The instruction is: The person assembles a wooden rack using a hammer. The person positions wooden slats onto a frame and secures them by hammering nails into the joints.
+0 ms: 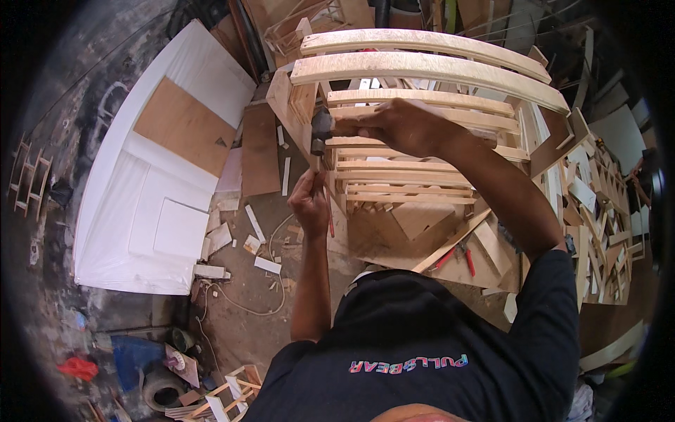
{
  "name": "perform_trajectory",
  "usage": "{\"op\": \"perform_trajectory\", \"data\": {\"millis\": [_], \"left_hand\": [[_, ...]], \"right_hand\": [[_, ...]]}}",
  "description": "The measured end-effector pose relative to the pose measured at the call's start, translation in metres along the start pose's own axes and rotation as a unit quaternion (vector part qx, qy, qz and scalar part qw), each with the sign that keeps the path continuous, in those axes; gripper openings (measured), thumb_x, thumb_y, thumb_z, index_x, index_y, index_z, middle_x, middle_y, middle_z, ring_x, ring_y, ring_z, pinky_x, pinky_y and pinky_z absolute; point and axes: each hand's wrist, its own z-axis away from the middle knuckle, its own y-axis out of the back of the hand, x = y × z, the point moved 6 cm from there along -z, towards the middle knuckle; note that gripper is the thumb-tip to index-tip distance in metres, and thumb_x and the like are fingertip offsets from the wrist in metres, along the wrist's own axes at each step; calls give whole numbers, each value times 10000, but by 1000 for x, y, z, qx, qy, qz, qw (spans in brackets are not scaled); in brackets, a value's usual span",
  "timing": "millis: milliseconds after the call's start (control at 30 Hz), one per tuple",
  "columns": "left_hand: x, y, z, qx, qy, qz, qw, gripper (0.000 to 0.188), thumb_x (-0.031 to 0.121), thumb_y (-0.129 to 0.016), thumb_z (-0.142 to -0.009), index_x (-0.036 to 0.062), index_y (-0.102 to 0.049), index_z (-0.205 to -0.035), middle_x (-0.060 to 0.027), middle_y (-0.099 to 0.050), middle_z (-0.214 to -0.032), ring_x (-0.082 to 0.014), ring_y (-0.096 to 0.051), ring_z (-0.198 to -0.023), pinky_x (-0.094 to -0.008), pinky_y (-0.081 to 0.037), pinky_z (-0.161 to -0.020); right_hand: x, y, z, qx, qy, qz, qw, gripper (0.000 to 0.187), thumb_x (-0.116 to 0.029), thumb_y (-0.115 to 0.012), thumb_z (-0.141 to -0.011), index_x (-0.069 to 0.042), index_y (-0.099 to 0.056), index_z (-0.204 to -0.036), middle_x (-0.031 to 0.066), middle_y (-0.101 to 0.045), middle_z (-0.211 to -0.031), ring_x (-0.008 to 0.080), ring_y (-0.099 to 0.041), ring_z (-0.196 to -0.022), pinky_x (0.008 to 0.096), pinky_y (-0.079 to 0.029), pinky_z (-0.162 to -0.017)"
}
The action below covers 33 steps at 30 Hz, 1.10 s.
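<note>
A hammer (322, 129) with a dark metal head and wooden handle is gripped by my right hand (404, 128), whose fingers wrap the handle close to the head. The hammer head is at the left upright of a pale wooden slatted frame (429, 69). Just below the head, my left hand (309, 197) is closed beside that upright, fingers pinched together. What it pinches is too small to make out. A thin reddish stick (331, 219) shows beside this hand; whether the hand holds it is unclear. Several curved slats (422, 98) run across the frame to the right.
Red-handled pliers (470, 263) lie on a brown board (380, 235) below the slats. At the left leans a large white panel (169, 204) with a brown sheet (184, 126). Wood offcuts (267, 265) and a cable (246, 309) lie on the floor. Stacked wooden pieces (605, 232) stand right.
</note>
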Motion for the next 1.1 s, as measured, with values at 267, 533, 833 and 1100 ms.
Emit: {"op": "perform_trajectory", "data": {"millis": [267, 533, 833, 1100], "left_hand": [[-7, -1, 2, -34, 49, 11, 998, 261, 33, -691, -1014, 5, -756, -1265, -61, -769, -1021, -88, -659, -941, -266, -543, -804], [-1, 2, 2, -26, 16, -17, 999, 280, 1, -665, -1010, -2, -748, -1277, -91, -790, -1033, -123, -696, -948, -307, -563, -841], [-3, 2, -1, -17, 19, -16, 1000, 251, 26, -682, -1008, 2, -765, -1244, -121, -798, -1044, -133, -703, -938, -316, -565, -848], [7, -5, -4, -13, 2, -43, 999, 225, 51, -737, -976, 6, -779, -1193, -146, -797, -973, -175, -737, -838, -319, -551, -758]], "right_hand": [[-9, 8, 6, 11, 35, 60, 998, 313, -327, -538, -1090, -197, -700, -1323, 223, -737, -971, 414, -715, -879, 531, -554, -821], [-3, 19, 3, 42, 7, 20, 999, 403, -224, -623, -1057, -265, -636, -1458, 212, -730, -978, 392, -700, -868, 503, -547, -777], [-9, 24, -13, 53, 55, -71, 995, 431, -259, -523, -1103, -325, -560, -1528, 220, -711, -931, 383, -711, -889, 476, -553, -841], [14, -3, -3, -3, 22, -9, 1000, 388, -321, -535, -1101, -350, -610, -1480, 179, -718, -883, 383, -684, -798, 491, -549, -750]]}}
